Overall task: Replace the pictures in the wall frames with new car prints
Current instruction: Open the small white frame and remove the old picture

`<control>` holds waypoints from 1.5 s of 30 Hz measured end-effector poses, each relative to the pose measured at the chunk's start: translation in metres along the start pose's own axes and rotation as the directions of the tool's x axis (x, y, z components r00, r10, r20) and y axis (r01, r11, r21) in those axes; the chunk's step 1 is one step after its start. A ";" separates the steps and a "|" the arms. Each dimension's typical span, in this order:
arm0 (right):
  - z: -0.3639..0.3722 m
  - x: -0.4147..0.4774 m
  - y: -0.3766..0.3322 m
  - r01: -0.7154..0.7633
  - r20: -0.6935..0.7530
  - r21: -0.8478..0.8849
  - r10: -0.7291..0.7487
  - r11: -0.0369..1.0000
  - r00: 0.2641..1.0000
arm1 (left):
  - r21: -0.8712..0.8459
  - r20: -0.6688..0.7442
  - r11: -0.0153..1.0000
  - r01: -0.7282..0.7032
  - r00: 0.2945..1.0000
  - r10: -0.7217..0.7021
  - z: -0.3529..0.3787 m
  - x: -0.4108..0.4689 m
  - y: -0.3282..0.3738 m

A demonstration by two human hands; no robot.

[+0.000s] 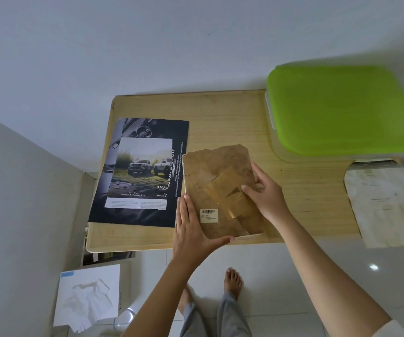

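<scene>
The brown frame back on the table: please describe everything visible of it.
The frame back lies face down on the wooden table, its left edge over the car print. Brown stained board, pale rim, a golden fold-out stand, a white barcode label. The left hand touches its lower left corner; the right hand rests on the stand.

- Car print (145, 171): white capitals "SMAR", cut off by the frame back (220, 166); vertical capitals "ROBUST SIMPLICITY", partly covered.
- Caption lines beneath the trucks: too small to read reliably.
- Dark page (132, 215) under the print: vertical script lines, illegible.
- White sticker (209, 215) on the frame back: barcode, print beneath unreadable.
</scene>
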State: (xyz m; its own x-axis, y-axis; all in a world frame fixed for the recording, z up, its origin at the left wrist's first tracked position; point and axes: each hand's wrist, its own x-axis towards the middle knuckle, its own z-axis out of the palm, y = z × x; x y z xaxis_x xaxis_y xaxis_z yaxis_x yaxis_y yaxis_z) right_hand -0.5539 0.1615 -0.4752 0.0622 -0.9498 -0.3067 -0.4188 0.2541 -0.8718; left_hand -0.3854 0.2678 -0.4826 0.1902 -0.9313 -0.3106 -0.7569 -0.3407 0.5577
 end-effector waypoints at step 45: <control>-0.040 -0.052 0.063 0.050 0.017 -0.702 -0.054 0.710 0.998 | 0.277 0.021 0.940 -0.201 0.979 0.203 0.009 -0.019 -0.051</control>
State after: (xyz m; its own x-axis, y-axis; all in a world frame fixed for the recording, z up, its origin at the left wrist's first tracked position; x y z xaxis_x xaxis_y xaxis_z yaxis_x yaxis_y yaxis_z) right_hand -0.6199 0.2193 -0.4984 0.1000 -0.9587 -0.2661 -0.9306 0.0046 -0.3661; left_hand -0.3560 0.3042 -0.5121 0.0194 -0.9781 -0.2073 -0.9226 -0.0974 0.3733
